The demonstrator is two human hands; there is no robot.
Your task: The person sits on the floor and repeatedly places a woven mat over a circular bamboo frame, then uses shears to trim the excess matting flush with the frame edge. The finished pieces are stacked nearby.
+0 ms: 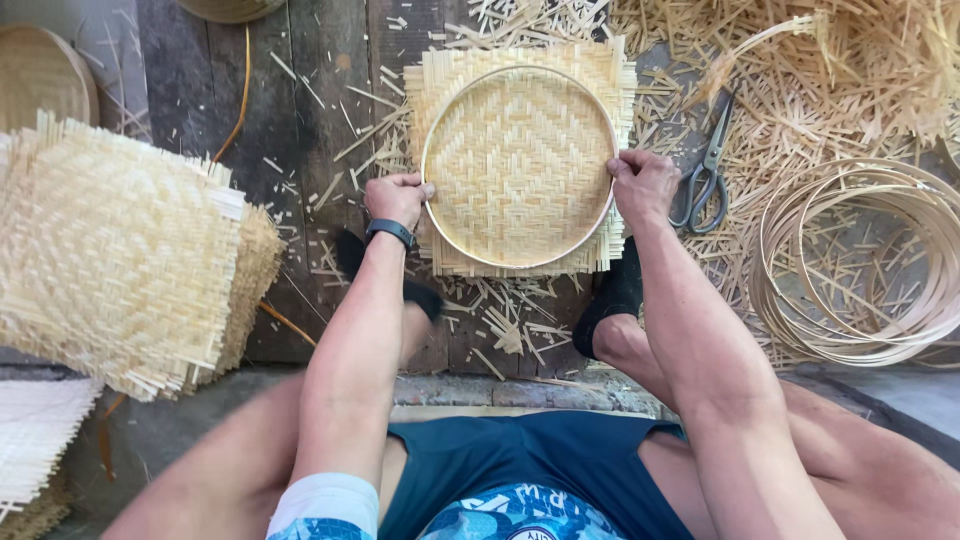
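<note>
Hands are gripping a round bamboo hoop pressed onto a woven bamboo mat at upper centre: left hand and right hand are closing fingers on its opposite edges. Scissors are lying just right.

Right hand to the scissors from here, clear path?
Probably yes. The scissors lie on the strips just beside the right hand, with nothing between them. But that hand is gripping the hoop on the woven mat, so it would need to let go first.
</note>
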